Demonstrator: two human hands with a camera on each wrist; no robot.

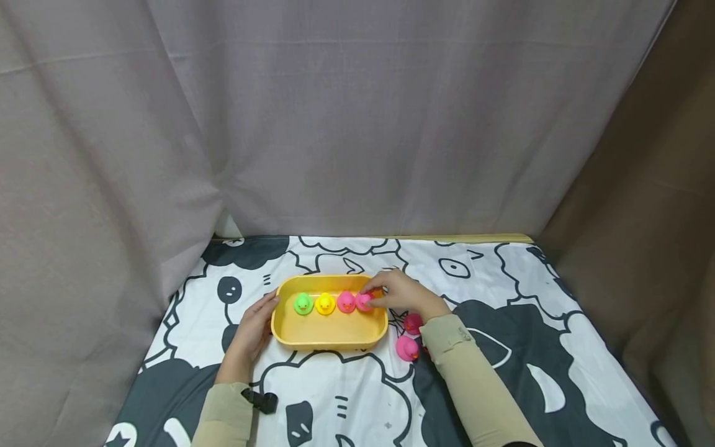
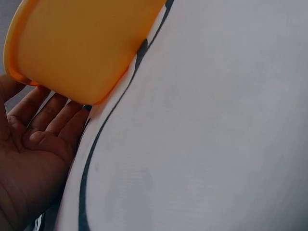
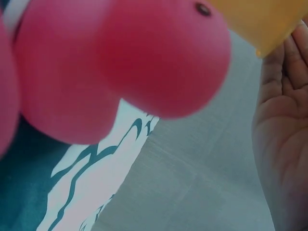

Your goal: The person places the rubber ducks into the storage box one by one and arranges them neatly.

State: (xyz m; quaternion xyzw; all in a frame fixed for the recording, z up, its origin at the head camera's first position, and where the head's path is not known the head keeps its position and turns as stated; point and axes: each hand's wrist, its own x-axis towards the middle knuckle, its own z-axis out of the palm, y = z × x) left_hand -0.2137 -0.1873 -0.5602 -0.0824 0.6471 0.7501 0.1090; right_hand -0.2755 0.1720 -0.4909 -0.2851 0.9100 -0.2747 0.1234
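Observation:
A yellow tray (image 1: 329, 333) lies on the patterned cloth with a row of small rubber ducks in it: a green duck (image 1: 303, 304), a yellow duck (image 1: 325, 304) and two pink ones. My left hand (image 1: 256, 326) holds the tray at its left end; in the left wrist view its fingers (image 2: 53, 113) are up against the tray's outer wall. Over the tray's right end, my right hand (image 1: 403, 293) pinches the rightmost pink duck (image 1: 364, 302) between thumb and fingers, beside the other pink duck (image 1: 346, 302). The right wrist view shows my right palm (image 3: 286, 130) by the tray's edge.
Just right of the tray, a darker pink duck (image 1: 413, 323) and another pink duck (image 1: 406, 348) sit on the cloth (image 1: 324, 379), partly beside my right sleeve (image 1: 469, 372). Grey curtains (image 1: 357, 124) hang behind the table and along both sides.

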